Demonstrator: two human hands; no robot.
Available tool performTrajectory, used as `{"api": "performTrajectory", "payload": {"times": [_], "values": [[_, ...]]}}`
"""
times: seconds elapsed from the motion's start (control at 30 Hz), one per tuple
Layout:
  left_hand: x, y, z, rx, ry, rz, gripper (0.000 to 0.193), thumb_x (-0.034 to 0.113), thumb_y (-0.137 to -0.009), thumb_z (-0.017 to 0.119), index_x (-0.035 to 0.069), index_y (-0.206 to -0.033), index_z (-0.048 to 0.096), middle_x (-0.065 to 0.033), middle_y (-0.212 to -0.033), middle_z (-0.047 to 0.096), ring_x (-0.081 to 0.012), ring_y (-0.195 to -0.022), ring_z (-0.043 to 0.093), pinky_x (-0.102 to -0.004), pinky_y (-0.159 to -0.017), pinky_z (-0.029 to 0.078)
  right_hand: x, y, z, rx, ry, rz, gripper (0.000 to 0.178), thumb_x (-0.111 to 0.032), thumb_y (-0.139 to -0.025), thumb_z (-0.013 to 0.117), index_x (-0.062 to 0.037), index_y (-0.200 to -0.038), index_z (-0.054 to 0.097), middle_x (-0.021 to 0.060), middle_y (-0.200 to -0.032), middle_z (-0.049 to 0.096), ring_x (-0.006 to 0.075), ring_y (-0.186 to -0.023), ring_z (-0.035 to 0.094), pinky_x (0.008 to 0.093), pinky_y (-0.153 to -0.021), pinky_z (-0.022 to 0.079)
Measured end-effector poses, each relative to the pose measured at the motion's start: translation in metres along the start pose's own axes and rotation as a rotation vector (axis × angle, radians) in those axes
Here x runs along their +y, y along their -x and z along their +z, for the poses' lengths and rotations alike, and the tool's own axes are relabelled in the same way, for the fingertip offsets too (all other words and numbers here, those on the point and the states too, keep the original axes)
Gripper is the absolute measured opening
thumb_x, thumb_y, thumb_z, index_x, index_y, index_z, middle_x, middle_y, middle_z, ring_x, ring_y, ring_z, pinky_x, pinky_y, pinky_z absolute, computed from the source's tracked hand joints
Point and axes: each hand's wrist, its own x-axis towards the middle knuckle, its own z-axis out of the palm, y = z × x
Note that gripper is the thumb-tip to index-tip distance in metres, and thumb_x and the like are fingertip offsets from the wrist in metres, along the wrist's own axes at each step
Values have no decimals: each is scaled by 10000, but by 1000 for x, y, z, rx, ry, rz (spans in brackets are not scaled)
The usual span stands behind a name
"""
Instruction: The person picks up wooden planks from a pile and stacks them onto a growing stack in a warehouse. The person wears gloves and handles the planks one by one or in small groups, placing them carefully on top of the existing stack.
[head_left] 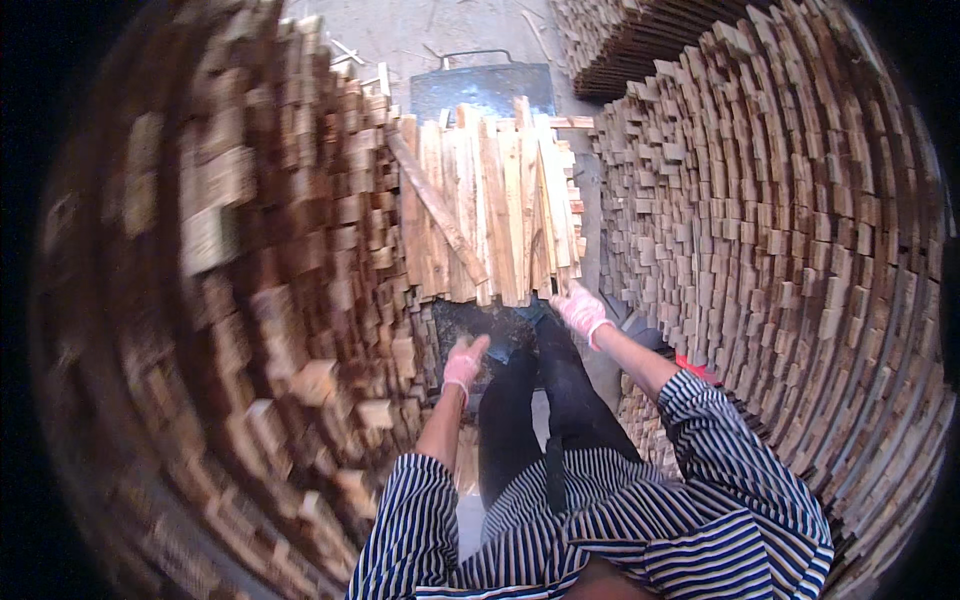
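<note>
A loose layer of pale wooden slats lies lengthwise in front of me, with one slat slanting across the top at the left. My right hand, in a pink-and-white glove, is at the near right corner of the layer. Its fingers close around the end of a slat there, though the fingertips are partly blurred. Below the near ends of the slats, my left hand hangs apart from them in a similar glove. Its fingers are stretched out and nothing shows in them.
Tall stacks of slats rise close on both sides, a left stack and a right stack. Beyond the layer lies a dark metal plate with a handle bar. Another stack stands at the far right. A red object shows behind my right forearm.
</note>
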Motion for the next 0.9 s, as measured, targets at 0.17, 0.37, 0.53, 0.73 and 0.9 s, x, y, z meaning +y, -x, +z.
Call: {"api": "performTrajectory", "payload": {"times": [0.17, 0.37, 0.53, 0.73, 0.9], "values": [[57, -153, 28, 373, -59, 14, 973, 584, -759, 721, -44, -1423, 389, -315, -1304, 553, -403, -1201, 567, -443, -995, 449, 71, -77, 55, -138, 37, 80, 787, -419, -842, 636, -15, -1465, 372, 258, -1430, 468, 385, -1335, 443, 401, -1112, 354], [115, -258, 63, 562, -317, -84, 1101, 551, -718, 775, -105, -1452, 282, -325, -1370, 482, -396, -1279, 496, -402, -1070, 407, 74, -202, 69, -205, -135, 168, 972, -509, -804, 680, -27, -1518, 231, 289, -1465, 404, 383, -1347, 434, 388, -1112, 362], [45, -285, 54, 714, -461, 132, 999, 483, -776, 724, -95, -1461, 283, -260, -1445, 443, -379, -1331, 445, -410, -1110, 367, 43, -270, 123, -78, -396, 172, 1160, -610, -776, 694, -57, -1561, 42, 317, -1525, 283, 405, -1397, 355, 424, -1140, 328], [-22, -233, 145, 493, -540, 375, 985, 431, -782, 720, -38, -1499, 234, -285, -1505, 299, -428, -1431, 243, -452, -1204, 163, 5, -238, 142, -176, -403, 281, 1287, -685, -713, 720, -110, -1564, -55, 291, -1594, 70, 419, -1472, 165, 481, -1192, 194], [0, -212, 159, 501, -165, 273, 803, 392, -842, 705, -8, -1440, 349, -270, -1410, 417, -396, -1328, 400, -433, -1129, 302, 27, -246, 151, -61, -325, 279, 1361, -644, -660, 788, -115, -1559, -87, 306, -1582, 100, 421, -1462, 201, 470, -1185, 222]]}}
